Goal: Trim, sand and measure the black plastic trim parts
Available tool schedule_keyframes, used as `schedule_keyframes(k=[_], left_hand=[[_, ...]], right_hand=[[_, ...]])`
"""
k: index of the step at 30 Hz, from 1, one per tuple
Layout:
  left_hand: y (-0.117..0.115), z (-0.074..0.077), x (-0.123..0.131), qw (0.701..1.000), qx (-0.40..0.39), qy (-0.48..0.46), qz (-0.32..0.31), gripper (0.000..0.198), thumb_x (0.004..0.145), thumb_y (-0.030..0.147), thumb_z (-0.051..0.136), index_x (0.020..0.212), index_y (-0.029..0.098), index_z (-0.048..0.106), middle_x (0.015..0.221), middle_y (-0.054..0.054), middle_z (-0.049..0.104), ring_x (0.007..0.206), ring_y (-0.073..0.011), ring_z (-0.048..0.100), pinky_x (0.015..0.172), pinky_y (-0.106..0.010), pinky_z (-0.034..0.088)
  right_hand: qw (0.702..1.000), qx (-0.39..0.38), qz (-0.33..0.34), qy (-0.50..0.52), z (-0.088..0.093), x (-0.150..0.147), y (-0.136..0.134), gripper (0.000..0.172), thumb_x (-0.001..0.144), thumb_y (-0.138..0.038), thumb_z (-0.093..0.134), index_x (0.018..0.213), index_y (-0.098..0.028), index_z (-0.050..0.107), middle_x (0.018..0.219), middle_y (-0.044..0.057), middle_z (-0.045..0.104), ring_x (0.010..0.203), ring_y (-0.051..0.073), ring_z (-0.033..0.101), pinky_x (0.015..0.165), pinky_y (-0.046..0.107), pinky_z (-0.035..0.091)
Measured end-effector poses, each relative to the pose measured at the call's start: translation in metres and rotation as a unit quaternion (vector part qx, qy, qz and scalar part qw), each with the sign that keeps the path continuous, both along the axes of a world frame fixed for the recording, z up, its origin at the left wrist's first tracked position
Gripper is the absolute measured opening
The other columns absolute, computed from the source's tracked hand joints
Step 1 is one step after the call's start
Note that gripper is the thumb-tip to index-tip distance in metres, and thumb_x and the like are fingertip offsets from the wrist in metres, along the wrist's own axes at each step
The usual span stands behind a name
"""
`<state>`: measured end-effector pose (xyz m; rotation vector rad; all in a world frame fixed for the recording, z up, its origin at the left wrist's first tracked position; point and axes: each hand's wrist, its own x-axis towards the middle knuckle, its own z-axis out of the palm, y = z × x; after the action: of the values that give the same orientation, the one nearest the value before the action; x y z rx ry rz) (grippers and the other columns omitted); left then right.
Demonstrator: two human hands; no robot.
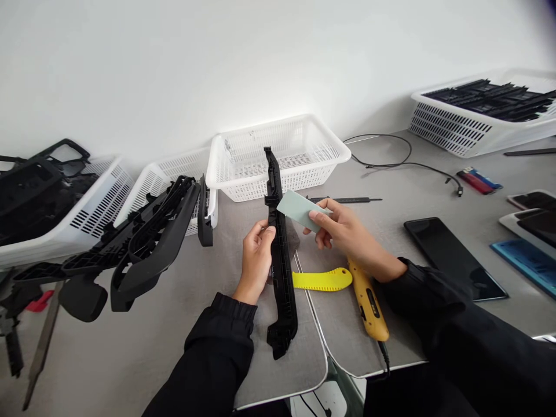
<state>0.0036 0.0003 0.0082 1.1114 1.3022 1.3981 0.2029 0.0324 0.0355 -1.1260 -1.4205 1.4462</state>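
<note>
Plainly, from where I stand, black molded parts (171, 246) crowd the desk (108, 353) at nine o'clock. Rightward, at centre, the grip of the left hand (255, 258) pinches a long black strip (283, 278) near its middle; held at one place, it could twist if pushed near an end. At its one o'clock, the grip of the right hand (350, 231) pinches a pale green pad (297, 207); a loose hold could drop it onto the yellow handle (321, 280) at four o'clock.
</note>
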Motion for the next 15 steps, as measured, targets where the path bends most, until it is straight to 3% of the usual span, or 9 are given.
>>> schedule_keyframes(k=[5,15], left_hand=[[0.0001,0.0001,0.0002,1.000,-0.002,-0.006,-0.006,0.022,0.093,0.038,0.064,0.101,0.019,0.073,0.089,-0.002,0.074,0.087,-0.0191,0.067,0.079,-0.026,0.049],[0.0017,-0.0011,0.0000,1.000,0.003,-0.008,-0.004,0.022,0.093,0.038,0.065,0.100,0.020,0.073,0.092,-0.003,0.075,0.087,-0.0186,0.067,0.078,-0.025,0.049]], right_hand=[[0.999,-0.014,0.041,-0.018,0.0003,0.0040,0.0026,0.028,0.094,-0.048,0.067,0.090,-0.023,0.055,0.069,-0.004,0.052,0.059,0.012,0.048,0.054,0.026,0.037],[0.999,0.024,0.032,-0.032,-0.0056,0.0037,0.0046,0.029,0.096,-0.050,0.064,0.093,-0.022,0.056,0.074,-0.004,0.048,0.062,0.012,0.047,0.055,0.026,0.036]])
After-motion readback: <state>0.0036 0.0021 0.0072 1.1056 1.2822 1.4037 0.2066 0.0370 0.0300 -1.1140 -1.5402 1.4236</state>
